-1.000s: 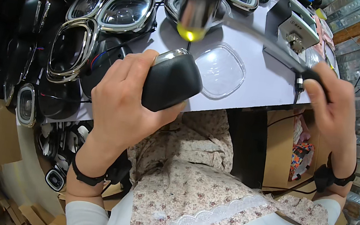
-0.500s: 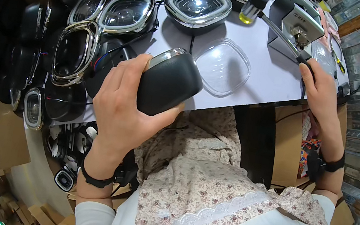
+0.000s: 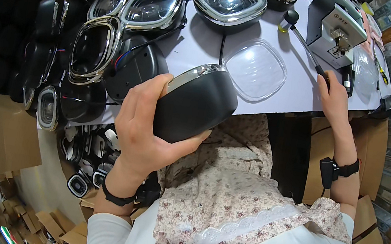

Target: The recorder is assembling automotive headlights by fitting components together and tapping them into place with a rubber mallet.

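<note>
The black lamp housing (image 3: 197, 103), a rounded shell with one chrome rim along its upper edge, sits just below the centre of the view, held above the near edge of the white table (image 3: 201, 52). The left hand (image 3: 146, 130) grips it from about eight o'clock: the fingers curl over the top by the chrome rim and the thumb presses under the lower side. At two o'clock from the housing lies one clear lens cover (image 3: 255, 69), flat on the table and apart from the hand. Further out at two o'clock the right hand (image 3: 335, 95) is closed around the black handle of one slim tool (image 3: 304, 44), whose shaft runs up toward twelve o'clock and ends in a dark knob. Just beyond it, at about one o'clock, stands one grey boxy machine (image 3: 332, 22). From twelve round to nine o'clock at least five finished lamps (image 3: 230, 0) with chrome rims and glass fronts lie on the table, two near the top centre and the others toward the left, with more dark housings (image 3: 45, 13) stacked at the far left, too shadowed to count. Each wrist wears one dark band.
</note>
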The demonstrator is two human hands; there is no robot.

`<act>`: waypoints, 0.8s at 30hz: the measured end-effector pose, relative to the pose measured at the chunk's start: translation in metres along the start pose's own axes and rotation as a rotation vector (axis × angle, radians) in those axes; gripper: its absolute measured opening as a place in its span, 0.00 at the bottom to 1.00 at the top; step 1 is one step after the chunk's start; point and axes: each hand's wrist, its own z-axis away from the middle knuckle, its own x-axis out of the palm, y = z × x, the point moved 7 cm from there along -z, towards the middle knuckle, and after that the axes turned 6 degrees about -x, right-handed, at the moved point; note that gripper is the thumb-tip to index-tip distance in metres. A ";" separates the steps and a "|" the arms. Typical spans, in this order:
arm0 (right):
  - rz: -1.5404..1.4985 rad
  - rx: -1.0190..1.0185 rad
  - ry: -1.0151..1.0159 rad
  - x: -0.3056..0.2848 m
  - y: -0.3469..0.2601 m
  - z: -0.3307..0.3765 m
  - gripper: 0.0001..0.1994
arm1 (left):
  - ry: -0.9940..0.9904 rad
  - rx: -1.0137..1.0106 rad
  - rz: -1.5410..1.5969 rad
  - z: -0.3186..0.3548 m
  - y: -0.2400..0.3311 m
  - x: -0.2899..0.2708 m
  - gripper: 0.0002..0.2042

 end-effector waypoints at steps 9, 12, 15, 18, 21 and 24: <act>-0.027 0.024 0.023 0.005 0.002 -0.011 0.16 | -0.028 -0.084 0.078 -0.002 -0.003 -0.005 0.39; -0.268 -0.031 -0.021 -0.016 -0.033 -0.002 0.18 | -0.067 -0.074 -0.009 -0.017 -0.008 -0.002 0.36; -0.230 -0.179 -0.074 -0.063 -0.099 0.012 0.18 | -0.090 -0.069 -0.057 -0.030 -0.007 -0.002 0.36; -0.149 -0.403 -0.086 -0.093 -0.155 0.010 0.17 | -0.120 -0.091 -0.076 -0.034 -0.008 -0.002 0.36; -0.052 -0.516 -0.041 -0.107 -0.179 0.006 0.16 | -0.130 -0.087 -0.069 -0.037 -0.009 -0.001 0.36; -0.079 -0.540 0.039 -0.103 -0.186 0.005 0.15 | -0.122 -0.090 -0.046 -0.041 -0.010 0.000 0.36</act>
